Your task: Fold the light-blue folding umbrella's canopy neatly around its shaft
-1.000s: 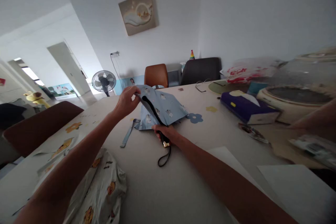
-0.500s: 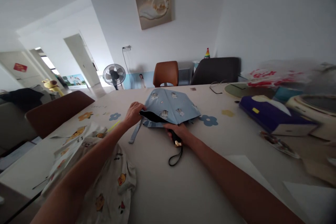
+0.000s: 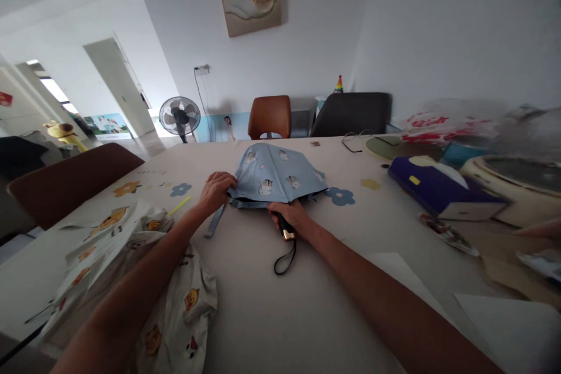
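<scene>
Ideally, the right hand (image 3: 290,214), wrapped round the handle (image 3: 286,224), should steady the umbrella (image 3: 277,170) just beyond both hands while the left hand (image 3: 217,188), gripping its edge, gently smooths it.

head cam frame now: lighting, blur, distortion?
Head view: dim, uneven light, brightest toward the opening at far left, dark in the top right corner; head view: wide-angle warp, with the door leaning and near forearms stretched toward the edges; head view: plastic bag at right looks soft, while prints on the umbrella stay readable.
</scene>
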The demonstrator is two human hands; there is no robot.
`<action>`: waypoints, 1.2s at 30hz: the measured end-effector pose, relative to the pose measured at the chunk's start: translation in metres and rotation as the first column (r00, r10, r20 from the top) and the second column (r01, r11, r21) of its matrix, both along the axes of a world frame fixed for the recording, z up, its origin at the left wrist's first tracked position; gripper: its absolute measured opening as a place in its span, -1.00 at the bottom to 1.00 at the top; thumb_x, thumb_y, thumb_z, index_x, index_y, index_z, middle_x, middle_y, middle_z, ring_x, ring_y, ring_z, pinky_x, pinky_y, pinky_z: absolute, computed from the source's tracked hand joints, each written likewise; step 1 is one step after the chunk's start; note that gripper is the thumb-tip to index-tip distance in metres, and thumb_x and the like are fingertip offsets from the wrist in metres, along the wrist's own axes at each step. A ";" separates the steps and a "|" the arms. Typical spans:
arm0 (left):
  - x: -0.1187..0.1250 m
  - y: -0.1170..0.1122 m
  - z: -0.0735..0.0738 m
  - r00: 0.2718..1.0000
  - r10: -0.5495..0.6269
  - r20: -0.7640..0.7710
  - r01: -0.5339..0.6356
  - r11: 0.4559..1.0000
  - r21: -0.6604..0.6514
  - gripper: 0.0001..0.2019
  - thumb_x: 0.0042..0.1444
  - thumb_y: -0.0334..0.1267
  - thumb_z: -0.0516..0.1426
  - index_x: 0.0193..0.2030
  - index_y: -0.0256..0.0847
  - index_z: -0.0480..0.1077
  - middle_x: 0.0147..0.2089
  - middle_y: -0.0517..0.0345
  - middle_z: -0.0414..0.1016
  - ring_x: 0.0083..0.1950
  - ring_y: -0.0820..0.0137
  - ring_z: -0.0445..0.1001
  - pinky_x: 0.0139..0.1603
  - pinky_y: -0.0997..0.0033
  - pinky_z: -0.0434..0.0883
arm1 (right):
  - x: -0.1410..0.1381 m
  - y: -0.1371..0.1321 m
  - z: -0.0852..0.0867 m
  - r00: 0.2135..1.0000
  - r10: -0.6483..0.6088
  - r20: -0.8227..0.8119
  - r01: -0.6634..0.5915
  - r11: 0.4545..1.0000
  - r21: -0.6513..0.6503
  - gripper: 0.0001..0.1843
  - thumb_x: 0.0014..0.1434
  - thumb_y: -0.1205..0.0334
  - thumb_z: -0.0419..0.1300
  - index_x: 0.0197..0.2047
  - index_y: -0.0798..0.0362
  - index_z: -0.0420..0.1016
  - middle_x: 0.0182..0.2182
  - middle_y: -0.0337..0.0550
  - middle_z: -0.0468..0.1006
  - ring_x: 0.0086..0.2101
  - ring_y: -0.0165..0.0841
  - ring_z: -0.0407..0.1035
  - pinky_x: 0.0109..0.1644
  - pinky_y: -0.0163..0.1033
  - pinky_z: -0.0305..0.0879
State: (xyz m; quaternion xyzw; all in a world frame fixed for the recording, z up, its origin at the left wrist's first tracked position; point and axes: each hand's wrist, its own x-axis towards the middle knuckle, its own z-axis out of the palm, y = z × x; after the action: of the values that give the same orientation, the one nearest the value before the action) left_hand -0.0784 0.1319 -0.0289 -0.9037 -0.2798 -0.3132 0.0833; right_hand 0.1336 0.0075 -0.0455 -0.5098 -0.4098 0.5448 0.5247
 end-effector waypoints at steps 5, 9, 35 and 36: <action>0.007 -0.019 0.025 0.997 0.036 0.068 -0.039 0.999 0.038 -0.64 -0.03 -0.60 -0.10 -0.41 -0.16 0.44 -0.12 0.16 0.52 0.03 0.35 0.38 0.12 0.16 0.21 | -0.002 -0.002 0.000 0.997 -0.006 0.083 0.008 1.000 -0.022 -0.84 -0.08 0.34 0.14 -0.64 0.10 0.28 -0.79 -0.32 0.30 -0.77 -0.51 0.16 -0.73 -0.40 0.15; 0.044 -0.054 0.038 0.991 -0.127 0.035 0.124 0.990 0.060 -0.62 0.09 -0.52 -0.09 -0.06 -0.15 0.38 0.08 0.14 0.41 0.20 0.40 0.24 0.21 0.18 0.16 | -0.003 -0.002 0.001 0.997 0.007 0.081 -0.004 0.999 -0.035 -0.86 -0.07 0.32 0.14 -0.61 0.09 0.28 -0.78 -0.32 0.31 -0.76 -0.51 0.17 -0.70 -0.39 0.17; 0.079 -0.054 -0.008 0.982 -0.182 0.044 0.187 0.953 -0.236 -0.71 0.27 -0.30 -0.17 -0.01 -0.10 0.28 0.20 0.11 0.28 0.32 0.37 0.03 0.29 0.01 -0.08 | 0.004 -0.005 0.009 0.985 0.134 -0.105 -0.143 0.986 -0.084 -0.45 0.10 -0.22 -0.04 -0.51 0.12 0.38 -0.78 -0.22 0.33 -0.78 -0.48 0.17 -0.76 -0.40 0.07; 0.080 -0.054 -0.010 0.982 -0.183 0.051 0.190 0.954 -0.232 -0.71 0.27 -0.30 -0.18 0.00 -0.10 0.28 0.20 0.11 0.28 0.32 0.37 0.03 0.29 0.01 -0.08 | 0.004 -0.004 0.009 0.983 0.133 -0.127 -0.146 0.984 -0.106 -0.40 0.12 -0.25 -0.10 -0.52 0.12 0.38 -0.79 -0.20 0.33 -0.79 -0.47 0.17 -0.77 -0.39 0.07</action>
State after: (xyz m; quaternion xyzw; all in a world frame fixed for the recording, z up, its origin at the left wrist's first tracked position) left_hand 0.0011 0.0783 -0.0386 -0.9249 -0.2295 -0.2974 -0.0585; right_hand 0.1375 0.0037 -0.0361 -0.4757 -0.3806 0.6323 0.4785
